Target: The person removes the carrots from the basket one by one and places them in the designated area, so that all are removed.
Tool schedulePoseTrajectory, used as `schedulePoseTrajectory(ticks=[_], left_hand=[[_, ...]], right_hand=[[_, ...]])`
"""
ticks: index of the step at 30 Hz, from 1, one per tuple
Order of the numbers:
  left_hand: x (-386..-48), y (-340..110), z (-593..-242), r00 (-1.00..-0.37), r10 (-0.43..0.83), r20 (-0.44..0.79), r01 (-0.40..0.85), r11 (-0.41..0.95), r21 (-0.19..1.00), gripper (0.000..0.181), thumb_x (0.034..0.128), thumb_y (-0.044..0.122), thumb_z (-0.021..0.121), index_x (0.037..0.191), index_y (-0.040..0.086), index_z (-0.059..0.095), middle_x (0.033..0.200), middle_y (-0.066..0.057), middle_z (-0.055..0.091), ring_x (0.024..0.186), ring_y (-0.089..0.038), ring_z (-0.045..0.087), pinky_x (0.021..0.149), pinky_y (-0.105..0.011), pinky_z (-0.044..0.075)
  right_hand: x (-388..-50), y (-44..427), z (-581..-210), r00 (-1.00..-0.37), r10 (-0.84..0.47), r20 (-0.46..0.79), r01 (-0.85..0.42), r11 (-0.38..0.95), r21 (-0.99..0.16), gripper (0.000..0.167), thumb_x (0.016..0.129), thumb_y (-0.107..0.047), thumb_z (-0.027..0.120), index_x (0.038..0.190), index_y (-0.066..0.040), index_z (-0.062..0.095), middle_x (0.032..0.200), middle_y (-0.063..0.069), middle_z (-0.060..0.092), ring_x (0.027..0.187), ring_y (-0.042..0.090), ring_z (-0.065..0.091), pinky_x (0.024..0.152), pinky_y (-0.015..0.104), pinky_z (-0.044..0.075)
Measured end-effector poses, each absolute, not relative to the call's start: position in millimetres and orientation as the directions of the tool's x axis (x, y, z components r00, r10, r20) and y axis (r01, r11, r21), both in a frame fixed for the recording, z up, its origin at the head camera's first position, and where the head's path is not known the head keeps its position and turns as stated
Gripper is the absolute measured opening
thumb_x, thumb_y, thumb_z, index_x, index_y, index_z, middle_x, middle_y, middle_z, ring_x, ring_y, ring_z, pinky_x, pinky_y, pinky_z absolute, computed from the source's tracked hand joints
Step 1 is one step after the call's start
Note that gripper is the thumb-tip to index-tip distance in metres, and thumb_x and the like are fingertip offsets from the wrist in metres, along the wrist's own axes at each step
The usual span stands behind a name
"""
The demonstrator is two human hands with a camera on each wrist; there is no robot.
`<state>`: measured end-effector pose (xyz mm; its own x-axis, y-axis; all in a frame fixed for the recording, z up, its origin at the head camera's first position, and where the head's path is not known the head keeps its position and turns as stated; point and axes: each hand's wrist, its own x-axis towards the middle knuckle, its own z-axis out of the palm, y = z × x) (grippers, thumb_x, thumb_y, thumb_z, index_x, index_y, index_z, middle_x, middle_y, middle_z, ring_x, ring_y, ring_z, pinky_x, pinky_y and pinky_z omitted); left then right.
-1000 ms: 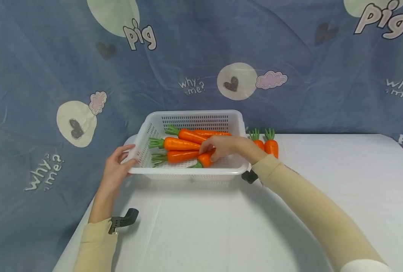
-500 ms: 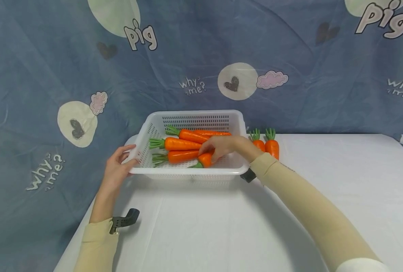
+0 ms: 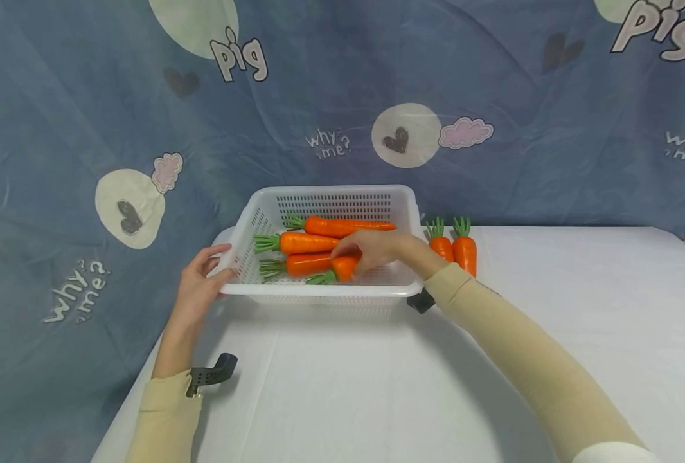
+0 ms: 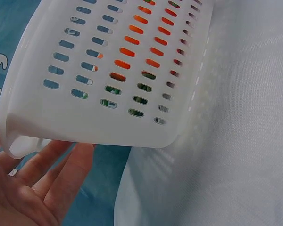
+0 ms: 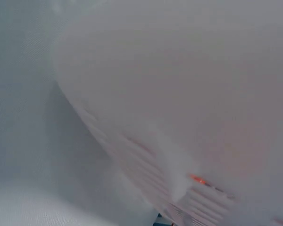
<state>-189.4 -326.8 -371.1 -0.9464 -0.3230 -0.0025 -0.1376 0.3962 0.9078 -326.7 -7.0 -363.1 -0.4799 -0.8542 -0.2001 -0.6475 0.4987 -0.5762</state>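
Observation:
A white plastic basket (image 3: 319,290) with slotted walls stands on the table, holding several orange carrots with green tops. My left hand (image 3: 199,283) holds its left end, thumb on the rim and the other fingers around the outside; the left wrist view has these fingers (image 4: 70,179) below the rim. Inside the basket, my right hand (image 3: 377,249) grips the front carrot (image 3: 342,269), whose tip is hidden by the hand. Beside it lie a middle carrot (image 3: 308,242), a lower carrot (image 3: 308,264) and a back carrot (image 3: 325,226). The basket wall (image 5: 146,94) fills much of the blurred right wrist view.
Two more carrots (image 3: 465,252) lie outside the basket on its right, partly behind the right forearm. The white-covered table (image 3: 331,386) extends in front and to the right. A blue printed cloth (image 3: 296,83) hangs directly behind the basket.
The front carrot has shifted slightly left with my right hand. At the back, the carrots now lie closer in line, one largely covering the other. My left hand stays on the rim.

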Motion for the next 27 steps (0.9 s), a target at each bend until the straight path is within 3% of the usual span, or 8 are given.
schedulePoseTrajectory(ticks=[7,18,22,27], left_hand=[[-189.7,-326.6,-370.8,-0.947,-0.321,-0.002,-0.136,0.395,0.908,0.056,0.0905,0.009,0.059,0.145,0.016,0.047,0.134,-0.014,0.055,0.106,-0.022,0.055,0.067,-0.025,0.051],[-189.6,-326.3,-370.9,-0.946,-0.323,-0.008,-0.141,0.392,0.909,0.055,0.0914,0.01,0.059,0.145,0.017,0.047,0.134,-0.014,0.055,0.106,-0.021,0.054,0.069,-0.025,0.051],[-189.5,-325.3,-370.7,-0.947,-0.322,-0.008,-0.141,0.393,0.908,0.055,0.0917,0.012,0.06,0.145,0.017,0.047,0.135,-0.013,0.055,0.106,-0.021,0.055,0.068,-0.025,0.051],[-189.3,-325.4,-370.7,-0.948,-0.319,-0.002,-0.132,0.386,0.913,0.055,0.0913,0.01,0.059,0.145,0.016,0.047,0.134,-0.014,0.055,0.107,-0.022,0.055,0.068,-0.024,0.052]], right_hand=[[-325.7,-6.7,-361.3,-0.504,-0.857,-0.107,-0.639,0.453,-0.621,0.054,0.08,-0.01,0.075,0.132,-0.019,0.061,0.131,-0.006,0.058,0.118,0.015,0.048,0.105,0.033,0.036],[-330.1,-4.7,-360.9,-0.512,-0.855,0.081,-0.613,0.297,-0.732,0.055,0.082,-0.014,0.079,0.134,-0.008,0.059,0.131,0.002,0.06,0.115,0.017,0.054,0.101,0.033,0.041],[-329.7,-3.8,-356.9,-0.556,-0.822,0.125,-0.56,0.259,-0.787,0.053,0.081,-0.014,0.079,0.131,-0.01,0.061,0.13,0.001,0.061,0.116,0.016,0.055,0.102,0.033,0.041],[-327.5,-0.6,-351.1,-0.623,-0.773,0.119,-0.405,0.189,-0.895,0.054,0.082,-0.014,0.078,0.133,-0.015,0.059,0.132,-0.002,0.06,0.119,0.014,0.055,0.103,0.035,0.041]])
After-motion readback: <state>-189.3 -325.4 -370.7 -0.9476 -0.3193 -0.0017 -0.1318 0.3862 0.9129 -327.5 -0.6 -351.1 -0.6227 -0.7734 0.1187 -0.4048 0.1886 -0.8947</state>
